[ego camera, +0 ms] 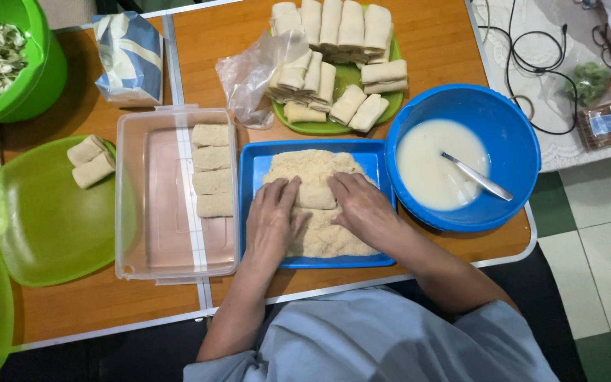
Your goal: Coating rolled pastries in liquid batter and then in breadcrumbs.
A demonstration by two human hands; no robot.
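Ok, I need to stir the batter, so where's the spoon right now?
The spoon lies in the white batter inside the blue bowl, right of the blue crumb tray and just beyond the right hand.

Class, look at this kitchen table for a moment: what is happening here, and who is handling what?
A person presses a pale rolled wrap into breadcrumbs in a shallow blue rectangular tray, the left hand and right hand resting on either end. Four crumbed rolls lie in a column in the clear plastic box beside it. Uncoated rolls are stacked on a green plate behind, and a round blue bowl of white batter holds a metal spoon.
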